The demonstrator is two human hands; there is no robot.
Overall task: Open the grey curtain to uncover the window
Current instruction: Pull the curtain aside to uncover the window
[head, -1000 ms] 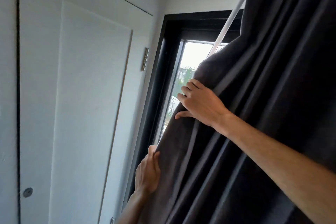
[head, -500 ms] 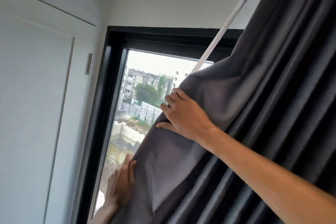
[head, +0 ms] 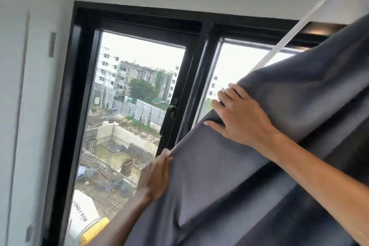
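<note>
The grey curtain (head: 259,166) hangs in heavy folds over the right half of the view, its leading edge running diagonally from upper right to lower middle. My right hand (head: 239,114) grips that edge high up, fingers curled over the cloth. Lower down, my left hand (head: 157,175) pinches the same edge. The black-framed window (head: 139,90) is uncovered on its left pane and part of its right pane; the rest stays behind the curtain.
A white curtain wand (head: 289,32) slants from the top right down to the curtain's edge. A black window handle (head: 171,110) sits on the middle frame bar. White wall panels (head: 24,106) fill the left side.
Both hands have dragged the curtain's edge to the right. The left pane is now fully bare and the middle frame bar and part of the right pane have come into sight.
</note>
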